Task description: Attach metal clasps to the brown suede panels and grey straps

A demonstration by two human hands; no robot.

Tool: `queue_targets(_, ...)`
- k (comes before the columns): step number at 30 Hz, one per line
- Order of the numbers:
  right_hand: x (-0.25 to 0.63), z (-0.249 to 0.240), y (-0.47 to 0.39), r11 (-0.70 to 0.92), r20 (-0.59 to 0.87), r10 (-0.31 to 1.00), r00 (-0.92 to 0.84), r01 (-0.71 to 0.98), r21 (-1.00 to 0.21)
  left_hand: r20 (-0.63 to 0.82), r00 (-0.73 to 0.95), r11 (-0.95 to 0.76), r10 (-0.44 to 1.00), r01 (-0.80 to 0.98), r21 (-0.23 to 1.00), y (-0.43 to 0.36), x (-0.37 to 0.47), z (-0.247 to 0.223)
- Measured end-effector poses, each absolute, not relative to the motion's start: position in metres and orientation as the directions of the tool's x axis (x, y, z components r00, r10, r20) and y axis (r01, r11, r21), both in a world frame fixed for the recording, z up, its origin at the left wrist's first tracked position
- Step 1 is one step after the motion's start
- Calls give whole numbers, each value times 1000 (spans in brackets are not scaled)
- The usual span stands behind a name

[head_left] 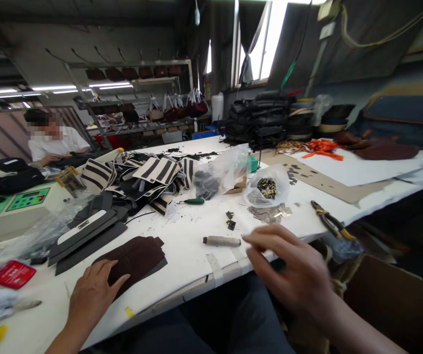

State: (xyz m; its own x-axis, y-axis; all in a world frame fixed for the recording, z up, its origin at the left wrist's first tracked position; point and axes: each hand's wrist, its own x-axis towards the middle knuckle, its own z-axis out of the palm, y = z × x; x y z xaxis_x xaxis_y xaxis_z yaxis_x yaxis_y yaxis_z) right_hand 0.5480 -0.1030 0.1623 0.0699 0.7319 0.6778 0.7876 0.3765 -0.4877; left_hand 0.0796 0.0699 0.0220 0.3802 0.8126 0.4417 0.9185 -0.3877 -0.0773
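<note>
My left hand point(91, 292) rests on a dark brown piece of leather or fabric point(137, 258), fingers curved over its near edge and thumb apart. A grey sheet sticks out from under that piece. My right hand point(288, 265) hovers over the table's front edge, fingers loosely curled, a gap between thumb and forefinger and nothing visible in it. Just left of its fingertips lies a short pale wrapped rod with a dark end point(222, 241). Behind the rod are small dark and gold metal pieces point(230, 221).
Striped pieces point(157, 169) are heaped behind grey strips point(86, 231). A bag of small metal fittings point(266, 188), a green-handled tool point(194, 201) and pliers point(331, 220) lie on the white table. A cardboard box point(399, 295) stands below right. Another person point(58, 142) sits far left.
</note>
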Motion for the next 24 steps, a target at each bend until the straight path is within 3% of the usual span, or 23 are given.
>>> queue_targets(3,578,120,-35,36,347,906,242,773,-633,493,397,-424,774,904,-62,70,80,27)
queue_targets(5,593,86,2,-195,142,919,368,737,-648,518,405,-469,753,883,-8,67,82,30)
queue_targets(7,601,60,27,-287,71,900,430,707,-646,498,375,-478,782,873,93,62,88,36)
queue_targets(11,594,44,48,-321,38,885,465,666,-674,300,305,-406,904,830,381,54,119,54)
queue_targets(13,585,50,49,-302,37,886,462,637,-709,214,349,-409,912,754,514,59,140,62)
queue_targets(18,538,75,27,-173,38,927,373,516,-839,278,389,-476,878,654,589,87,181,54)
queue_targets(20,509,82,8,-110,3,953,303,354,-929,334,358,-489,872,654,577,87,191,48)
queue_targets(21,492,84,-2,-85,-31,962,271,190,-978,370,343,-502,863,649,572,82,195,46)
queue_targets(24,442,84,-28,-138,-186,969,164,-264,-954,519,344,-616,782,550,564,51,205,52)
